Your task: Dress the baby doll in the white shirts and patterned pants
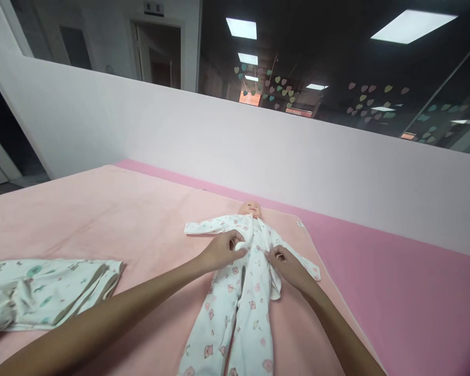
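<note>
A baby doll (250,209) lies on its back on a pale pink blanket (141,219), dressed in a white sleepsuit (238,308) printed with small pink figures. My left hand (221,250) is closed, pinching the left front flap of the sleepsuit at the doll's chest. My right hand (285,266) is closed too, gripping the right front flap beside it. The two hands sit a short way apart over the suit's front opening. The doll's sleeves spread out to both sides and its legs point toward me.
A folded white garment with green print (43,292) lies at the left of the blanket. A darker pink mat (395,292) shows to the right. A white low wall (258,141) runs behind, with glass above it.
</note>
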`<state>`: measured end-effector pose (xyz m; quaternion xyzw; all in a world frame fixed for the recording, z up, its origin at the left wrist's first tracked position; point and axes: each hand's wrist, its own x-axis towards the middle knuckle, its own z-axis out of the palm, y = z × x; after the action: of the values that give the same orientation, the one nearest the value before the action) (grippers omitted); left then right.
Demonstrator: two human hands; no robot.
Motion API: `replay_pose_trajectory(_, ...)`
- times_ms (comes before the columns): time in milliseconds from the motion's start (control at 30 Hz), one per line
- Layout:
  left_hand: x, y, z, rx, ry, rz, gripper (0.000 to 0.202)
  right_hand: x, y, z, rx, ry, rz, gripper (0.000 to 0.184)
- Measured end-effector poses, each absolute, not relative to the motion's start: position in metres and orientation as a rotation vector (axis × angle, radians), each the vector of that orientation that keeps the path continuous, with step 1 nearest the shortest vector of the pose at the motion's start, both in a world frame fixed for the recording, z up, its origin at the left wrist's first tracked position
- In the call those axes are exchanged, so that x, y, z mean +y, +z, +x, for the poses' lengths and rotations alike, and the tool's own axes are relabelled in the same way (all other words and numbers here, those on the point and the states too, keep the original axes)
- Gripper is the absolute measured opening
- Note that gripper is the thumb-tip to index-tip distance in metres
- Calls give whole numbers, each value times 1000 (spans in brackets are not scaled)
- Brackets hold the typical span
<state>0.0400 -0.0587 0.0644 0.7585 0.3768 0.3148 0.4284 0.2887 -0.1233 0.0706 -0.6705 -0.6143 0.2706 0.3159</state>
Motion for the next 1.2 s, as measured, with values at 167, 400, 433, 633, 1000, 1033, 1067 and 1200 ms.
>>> replay_pose_trajectory(167,-96,59,16,679,818,2385,28,-136,39,301,-1309,531,-1819,56)
replay_pose_trajectory(400,-89,37,2,812,977,2445,40,-155,34,305,-1248,1019,-1761,47)
replay_pose_trajectory(433,-78,37,10,809,1000,2456,38,-154,39,303,-1218,1040,-1736,46)
replay_pose_trajectory(633,6,52,76,892,916,2456,46,-151,75,276,-1125,961,-1486,41)
replay_pose_trajectory(1000,-25,48,57,725,750,2577,91,-143,71,235,-1396,590,-1231,32)
replay_pose_trajectory(1033,-34,44,49,712,754,2583,90,-143,71,233,-1440,549,-1219,27)
replay_pose_trajectory(1067,-42,41,42,699,758,2591,88,-143,70,230,-1503,526,-1213,22)
replay_pose_trajectory(1200,-63,36,21,646,725,2609,61,-150,69,218,-1901,591,-1191,27)
